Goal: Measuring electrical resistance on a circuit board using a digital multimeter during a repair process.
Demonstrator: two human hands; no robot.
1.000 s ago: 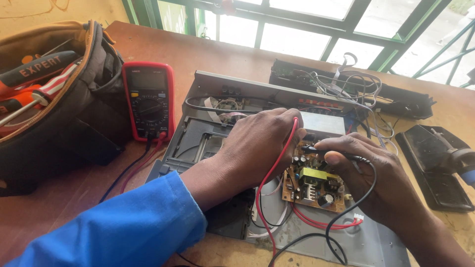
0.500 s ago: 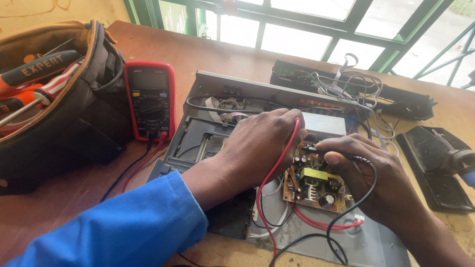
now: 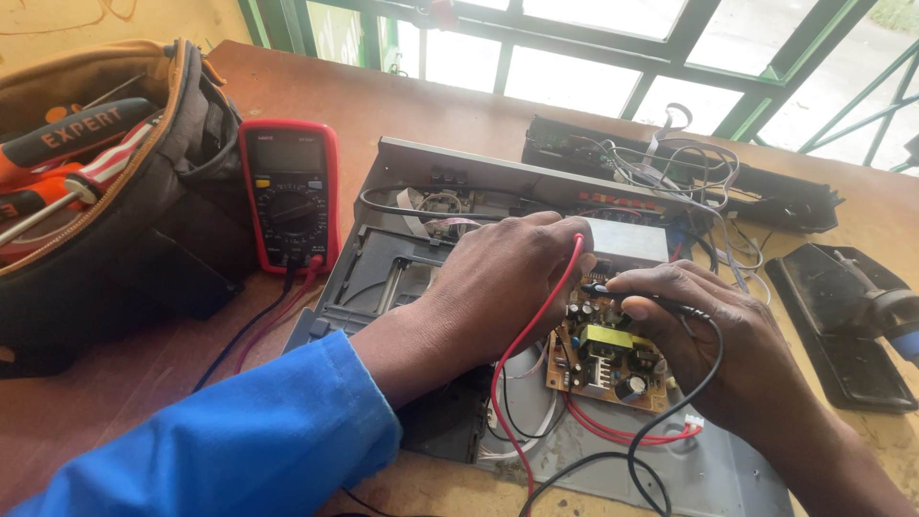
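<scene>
My left hand (image 3: 507, 282) is closed around a red test probe, whose red lead (image 3: 522, 354) runs down toward me. My right hand (image 3: 713, 335) pinches a black test probe (image 3: 613, 290) with its tip on a small brown circuit board (image 3: 605, 356). The board carries a yellow transformer and capacitors and lies inside an opened grey metal chassis (image 3: 383, 278). The black lead (image 3: 689, 393) loops below my right hand. A red multimeter (image 3: 290, 196) lies face up to the left of the chassis, with red and black leads plugged into it.
An open tool bag (image 3: 105, 182) with screwdrivers sits at the far left. A black front panel with tangled wires (image 3: 670, 172) lies behind the chassis. At the right edge a soldering iron stand (image 3: 842, 316) rests on the wooden table (image 3: 316, 96). Green window bars run along the back.
Both hands hold the probes in nearly the same spot on the board; only the view has shifted slightly.
</scene>
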